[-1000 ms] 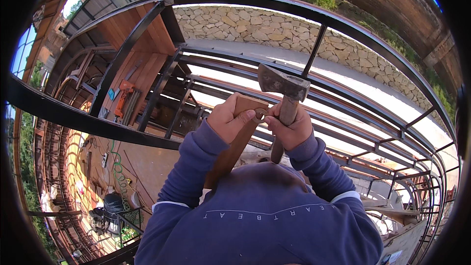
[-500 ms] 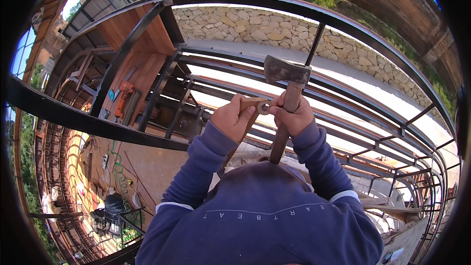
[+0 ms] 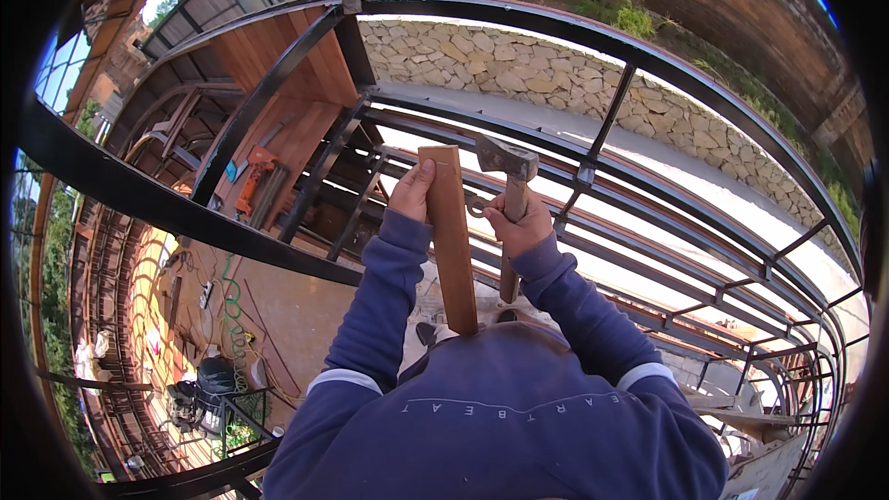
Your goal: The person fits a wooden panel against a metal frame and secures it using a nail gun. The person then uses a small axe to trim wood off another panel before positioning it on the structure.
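You are working at an open-air construction site, as indicated by bare black steel framing (image 3: 185, 211) across the frame, partial timber planking (image 3: 329, 74) at upper left and a coiled green hose (image 3: 231, 301) at lower left.

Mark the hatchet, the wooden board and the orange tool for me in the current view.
Hatchet (image 3: 509, 162): head camera view, on its metal head.
Wooden board (image 3: 452, 236): head camera view, middle of its broad face.
Orange tool (image 3: 253, 183): head camera view, on its orange body.
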### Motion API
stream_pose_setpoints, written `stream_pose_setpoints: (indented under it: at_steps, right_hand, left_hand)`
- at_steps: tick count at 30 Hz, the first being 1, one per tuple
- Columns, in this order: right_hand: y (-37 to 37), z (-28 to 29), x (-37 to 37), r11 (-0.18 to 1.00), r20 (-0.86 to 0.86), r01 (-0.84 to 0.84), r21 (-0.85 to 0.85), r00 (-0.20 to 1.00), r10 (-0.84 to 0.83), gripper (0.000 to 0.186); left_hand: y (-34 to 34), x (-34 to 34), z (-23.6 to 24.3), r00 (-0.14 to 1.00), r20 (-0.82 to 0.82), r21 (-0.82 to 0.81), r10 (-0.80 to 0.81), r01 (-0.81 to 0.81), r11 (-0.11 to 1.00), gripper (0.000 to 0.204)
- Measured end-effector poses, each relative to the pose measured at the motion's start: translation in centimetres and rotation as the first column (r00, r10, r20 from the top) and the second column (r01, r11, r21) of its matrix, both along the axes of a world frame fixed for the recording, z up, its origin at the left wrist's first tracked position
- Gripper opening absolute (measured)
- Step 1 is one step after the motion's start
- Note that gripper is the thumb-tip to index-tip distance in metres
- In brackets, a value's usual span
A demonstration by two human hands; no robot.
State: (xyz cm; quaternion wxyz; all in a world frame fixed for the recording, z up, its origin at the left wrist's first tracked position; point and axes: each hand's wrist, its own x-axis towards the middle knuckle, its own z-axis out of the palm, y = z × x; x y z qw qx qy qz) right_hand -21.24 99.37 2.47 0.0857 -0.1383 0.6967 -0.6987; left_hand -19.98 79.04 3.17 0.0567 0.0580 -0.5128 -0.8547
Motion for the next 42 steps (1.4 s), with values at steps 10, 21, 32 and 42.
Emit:
stream_pose_setpoints:
  at_steps: [10, 21, 32, 42]
  right_hand:
    - [-1.1, -2.3, -1.1, 0.997, 0.108, 0.041, -0.063, 0.994, -0.034, 0.014]
    - [2.4, -4.6, -2.4, 0.987, 0.148, 0.126, -0.096, 0.983, -0.111, 0.014]
    - [11.4, -5.6, -1.8, 0.799, -0.18, 0.352, 0.487, 0.936, -0.303, 0.027]
    - [12.9, -3.4, -5.8, 0.514, -0.167, 0.161, 0.843, 0.985, -0.034, 0.03]
  left_hand:
    - [1.2, 2.5, -5.3, 0.967, 0.184, -0.109, -0.175, 0.197, 0.974, 0.037]
    - [4.0, -1.3, -5.0, 0.882, 0.292, 0.003, -0.37, 0.386, 0.922, 0.033]
    - [6.0, -9.3, -12.9, 0.796, 0.476, -0.217, -0.373, 0.517, 0.828, 0.035]
    - [8.4, -10.7, -17.1, 0.774, 0.565, -0.289, -0.286, 0.51, 0.81, 0.042]
